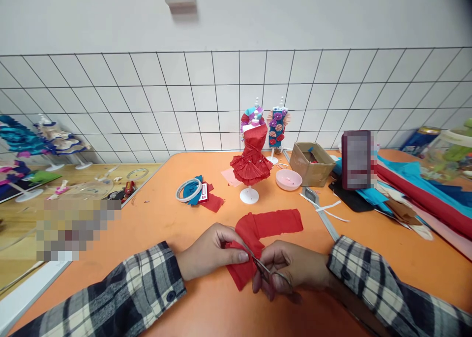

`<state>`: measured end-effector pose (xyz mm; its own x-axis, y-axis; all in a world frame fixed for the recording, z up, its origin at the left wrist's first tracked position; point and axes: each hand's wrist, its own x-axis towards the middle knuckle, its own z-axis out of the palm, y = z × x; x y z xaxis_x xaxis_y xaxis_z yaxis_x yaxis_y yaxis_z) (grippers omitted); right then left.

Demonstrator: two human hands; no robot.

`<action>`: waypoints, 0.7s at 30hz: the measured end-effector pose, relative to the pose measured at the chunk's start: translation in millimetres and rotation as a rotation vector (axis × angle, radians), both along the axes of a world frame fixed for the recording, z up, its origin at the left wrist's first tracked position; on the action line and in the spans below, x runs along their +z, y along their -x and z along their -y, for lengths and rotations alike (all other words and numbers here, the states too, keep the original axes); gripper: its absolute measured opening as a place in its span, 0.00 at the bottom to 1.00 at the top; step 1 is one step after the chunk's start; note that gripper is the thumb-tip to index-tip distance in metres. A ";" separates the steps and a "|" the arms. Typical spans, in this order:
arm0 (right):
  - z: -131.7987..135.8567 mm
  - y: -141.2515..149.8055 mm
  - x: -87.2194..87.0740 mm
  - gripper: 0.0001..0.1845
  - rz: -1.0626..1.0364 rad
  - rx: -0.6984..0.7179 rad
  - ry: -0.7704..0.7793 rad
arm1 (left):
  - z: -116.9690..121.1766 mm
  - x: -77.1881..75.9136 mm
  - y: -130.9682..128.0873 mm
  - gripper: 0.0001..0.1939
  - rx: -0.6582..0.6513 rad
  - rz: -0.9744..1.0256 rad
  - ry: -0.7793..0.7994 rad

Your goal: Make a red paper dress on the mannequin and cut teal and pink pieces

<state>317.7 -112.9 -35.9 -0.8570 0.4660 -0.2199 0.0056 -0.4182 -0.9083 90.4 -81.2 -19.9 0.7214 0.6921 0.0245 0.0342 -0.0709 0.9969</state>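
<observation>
My left hand [210, 253] pinches a red, crepe-like strip [254, 231], partly hidden. My right hand [297, 264] grips silver metal scissors [262, 266], tips indistinct.

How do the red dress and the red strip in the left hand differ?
The dress is shaped, with a ruffled skirt; the strip is mostly flat, with a bend or fold.
The dress stands upright on a white stand; the strip's far end lies on the table.
The left hand grips the strip, with scissors against it; nothing grips the dress.
Both are red.
</observation>
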 end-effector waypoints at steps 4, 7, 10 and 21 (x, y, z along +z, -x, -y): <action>-1.8 0.1 -3.0 0.26 -0.009 -0.012 -0.004 | 1.4 -0.9 -0.6 0.19 0.001 -0.002 0.010; -3.1 0.1 -1.3 0.21 0.032 -0.026 -0.025 | 1.7 -0.4 -0.2 0.21 0.007 -0.021 0.021; -3.2 -0.6 1.9 0.26 0.040 0.030 -0.029 | 2.9 0.6 -0.5 0.19 -0.046 -0.043 -0.002; -3.7 -0.8 0.6 0.21 0.104 -0.071 -0.042 | 3.9 2.6 0.7 0.20 0.073 0.014 0.039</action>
